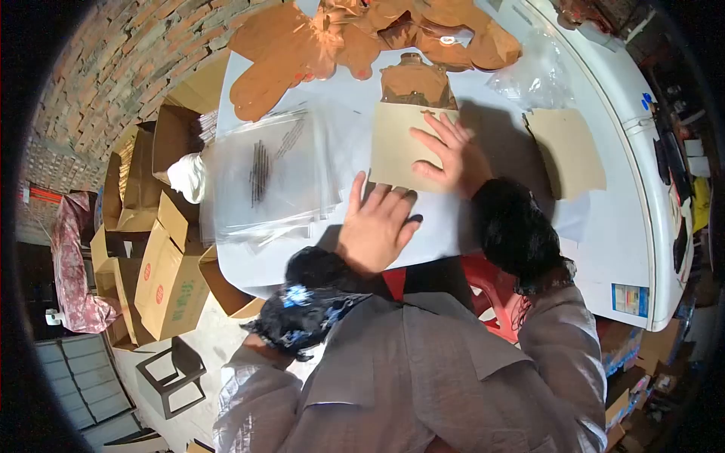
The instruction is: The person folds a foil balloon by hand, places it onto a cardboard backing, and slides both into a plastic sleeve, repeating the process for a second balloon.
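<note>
A flat tan cardboard sheet [393, 143] lies on the white table [445, 226], with a shiny brown piece [415, 81] showing beyond its far edge. My right hand [451, 151] rests on the right part of the sheet, fingers spread. At the sheet's near edge, my left hand [377, 226] is palm down with its fingers apart, the fingertips by the edge. Left of the sheet is a stack of clear plastic bags [279, 174]. More tan cardboard [566, 151] lies to the right. Shiny brown flat pieces [291, 57] are heaped along the far side.
Crumpled clear plastic [536, 75] sits at the far right. Open cardboard boxes [168, 272] and a white bundle [187, 179] stand left of the table. A dark stool [172, 377] is on the floor at lower left. A long white appliance [642, 174] borders the right side.
</note>
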The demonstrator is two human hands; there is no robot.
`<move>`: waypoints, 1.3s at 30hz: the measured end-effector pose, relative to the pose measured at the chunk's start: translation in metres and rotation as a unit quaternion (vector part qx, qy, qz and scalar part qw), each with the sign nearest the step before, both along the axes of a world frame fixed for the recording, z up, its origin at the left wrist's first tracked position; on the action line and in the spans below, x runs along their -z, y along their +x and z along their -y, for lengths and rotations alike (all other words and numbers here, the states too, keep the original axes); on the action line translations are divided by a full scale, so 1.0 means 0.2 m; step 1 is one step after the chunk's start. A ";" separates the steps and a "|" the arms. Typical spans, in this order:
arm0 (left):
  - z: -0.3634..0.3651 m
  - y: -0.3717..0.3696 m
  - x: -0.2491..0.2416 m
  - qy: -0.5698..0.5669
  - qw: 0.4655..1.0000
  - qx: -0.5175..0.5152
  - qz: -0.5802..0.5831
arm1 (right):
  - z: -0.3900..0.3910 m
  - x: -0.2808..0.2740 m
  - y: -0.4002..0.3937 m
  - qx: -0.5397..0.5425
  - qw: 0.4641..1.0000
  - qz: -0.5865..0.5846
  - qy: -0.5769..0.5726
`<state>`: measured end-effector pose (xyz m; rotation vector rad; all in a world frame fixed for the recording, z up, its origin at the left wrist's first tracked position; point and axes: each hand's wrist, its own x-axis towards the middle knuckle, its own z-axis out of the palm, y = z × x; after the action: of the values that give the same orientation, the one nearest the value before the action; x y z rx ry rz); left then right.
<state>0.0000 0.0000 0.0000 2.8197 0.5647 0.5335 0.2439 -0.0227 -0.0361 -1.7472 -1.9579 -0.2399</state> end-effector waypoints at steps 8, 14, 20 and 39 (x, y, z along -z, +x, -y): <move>-0.51 0.25 -0.12 -0.204 0.958 -0.198 0.041 | 0.02 -0.03 -0.01 -0.019 1.000 -0.001 0.019; -0.93 0.56 0.05 -0.124 0.975 -0.182 -0.014 | 0.03 -0.04 -0.01 -0.027 0.999 -0.020 0.022; -1.01 0.79 0.18 -0.073 0.949 -0.288 0.105 | 0.03 -0.08 -0.02 -0.024 0.999 -0.020 0.008; -1.20 0.77 0.10 -0.478 0.875 -0.063 0.036 | 0.03 -0.06 -0.02 -0.024 0.999 -0.028 0.010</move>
<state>0.1532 0.2399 -0.0194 1.8204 0.7363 0.2563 0.2408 -0.0291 -0.0242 -1.6738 -1.9480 -0.1905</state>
